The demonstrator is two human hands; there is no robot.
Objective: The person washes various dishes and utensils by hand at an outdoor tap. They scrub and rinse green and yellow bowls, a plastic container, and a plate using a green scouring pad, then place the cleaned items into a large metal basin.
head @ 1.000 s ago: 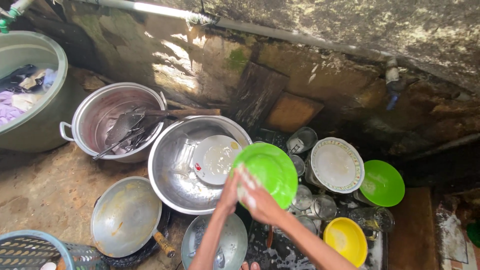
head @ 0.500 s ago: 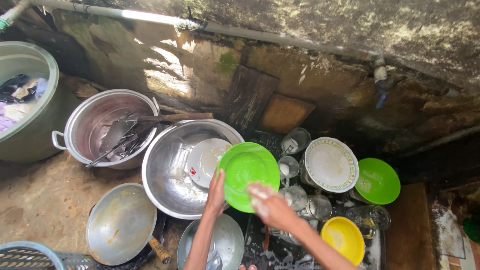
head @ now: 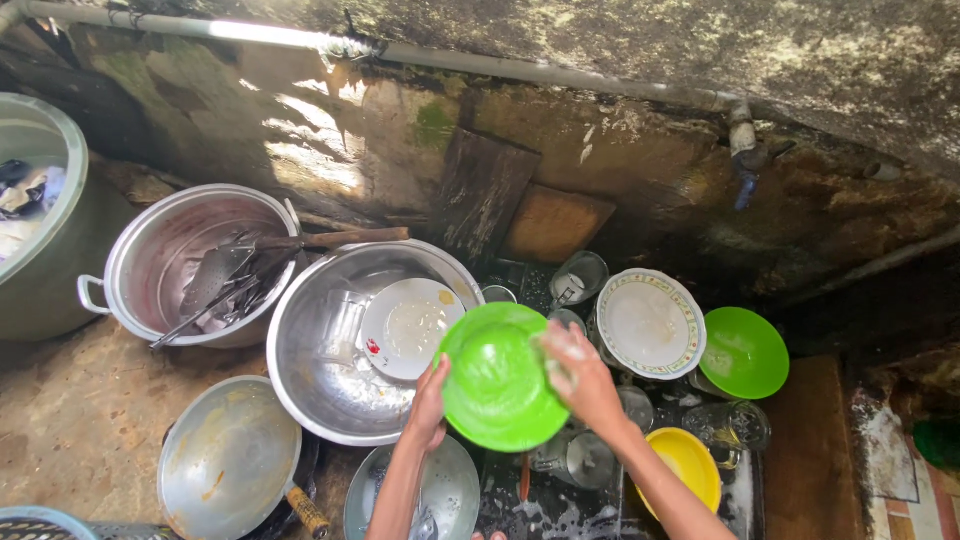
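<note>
My left hand (head: pixel 428 405) grips the left rim of a bright green plastic plate (head: pixel 497 380), held tilted over the right edge of a large steel basin (head: pixel 320 360). My right hand (head: pixel 580 375), soapy, presses on the plate's right side; whether it holds a scrubber I cannot tell. A white plate (head: pixel 410 325) leans inside the basin.
A steel pot (head: pixel 150 260) with ladles stands left, and a grey tub (head: pixel 40 250) lies further left. A white patterned plate (head: pixel 648 323), green bowl (head: pixel 742 352), yellow bowl (head: pixel 685 465), glasses (head: pixel 580 275) and pans (head: pixel 225 460) crowd the wet ground. A rough stone wall rises behind.
The green plate has stayed between my hands, and my right hand has shifted up along its right edge. The view has drifted slightly.
</note>
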